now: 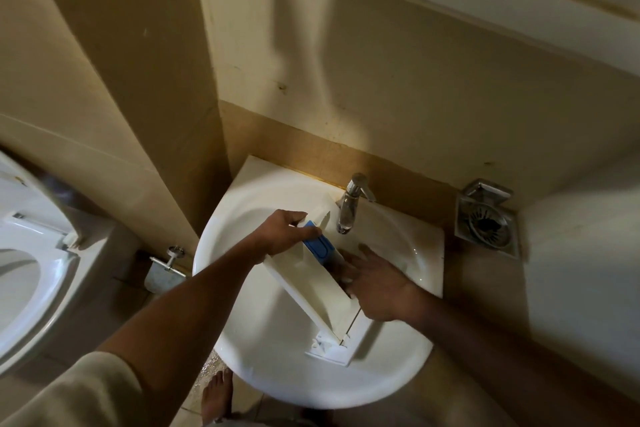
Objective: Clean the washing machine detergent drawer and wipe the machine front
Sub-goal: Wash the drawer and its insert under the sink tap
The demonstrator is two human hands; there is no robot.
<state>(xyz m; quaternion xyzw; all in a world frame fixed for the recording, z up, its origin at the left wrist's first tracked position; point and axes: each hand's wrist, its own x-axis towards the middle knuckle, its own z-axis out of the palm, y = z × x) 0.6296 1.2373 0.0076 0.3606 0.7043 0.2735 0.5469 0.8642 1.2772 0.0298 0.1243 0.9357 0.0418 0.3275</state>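
A long white detergent drawer (311,291) lies tilted across a white washbasin (242,350), its far end under the chrome tap (350,206). A blue insert (318,247) sits in the drawer near that far end. My left hand (282,234) grips the drawer's far left edge beside the blue insert. My right hand (375,282) rests on the drawer's right side with fingers spread, reaching into a compartment; whether it holds anything is hidden. The washing machine is out of sight.
A toilet (24,274) with its seat down stands at the left, a chrome paper holder (166,269) beside it. A steel floor drain (486,218) lies right of the basin. Beige tiled walls close in behind. My bare foot (216,395) stands under the basin.
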